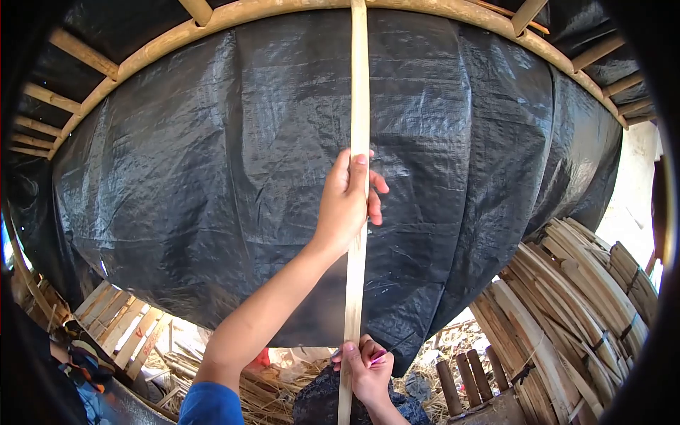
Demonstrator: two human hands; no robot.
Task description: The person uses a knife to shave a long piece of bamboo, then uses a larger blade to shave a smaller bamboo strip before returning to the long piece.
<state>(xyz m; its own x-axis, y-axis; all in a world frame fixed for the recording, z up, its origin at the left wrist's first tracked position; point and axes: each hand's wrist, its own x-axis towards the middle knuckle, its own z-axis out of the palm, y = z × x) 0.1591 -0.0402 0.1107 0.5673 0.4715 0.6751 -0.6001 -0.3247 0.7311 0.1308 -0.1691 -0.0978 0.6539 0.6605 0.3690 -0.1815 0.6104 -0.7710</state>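
A long, pale wooden strip stands nearly upright in front of me, its top against the curved wooden pole overhead. My left hand is wrapped round it near mid-height, thumb across the front and fingers curling out behind the right side. Lower down, my right hand pinches the same strip near its bottom end. A thin purple object sticks out between the right fingers; its kind cannot be made out. Behind the strip hangs a wrinkled black plastic sheet.
A wooden pole with short rafters runs along the top. Stacked wooden slats lean at the right. At lower left are slatted boards and a dark bundle of belongings. Straw and scraps litter the ground.
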